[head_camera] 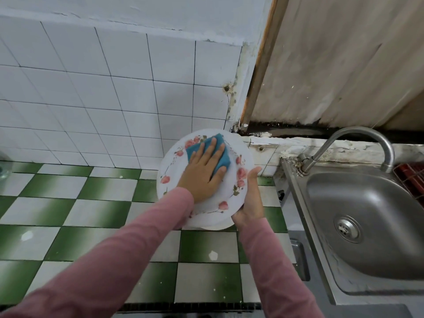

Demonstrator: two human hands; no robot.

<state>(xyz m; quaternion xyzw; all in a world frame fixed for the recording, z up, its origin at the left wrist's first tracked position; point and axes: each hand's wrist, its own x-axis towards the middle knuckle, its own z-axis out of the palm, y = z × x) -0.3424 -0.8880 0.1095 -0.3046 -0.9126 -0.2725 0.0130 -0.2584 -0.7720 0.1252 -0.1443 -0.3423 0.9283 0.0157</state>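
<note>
Wiping in progress: the left hand (204, 171) lies flat, fingers spread, pressing the blue sponge (221, 152) on the upper face of the floral plate (226, 193). The right hand (251, 198) grips the rim, holding the plate tilted above the worktop (103, 203) (beside the sink (367, 226)). No suds visible; lower face and rinse are judged outstanding.

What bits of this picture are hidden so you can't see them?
Head view: the middle of the white round flowered plate, covered by the left hand and blue rectangular sponge.
Head view: fingers of the right hand, behind the plate.
Head view: the red wire rack beyond the steel sink, cut off by the right edge.
Head view: a glassy thing, cut off by the left edge.
</note>
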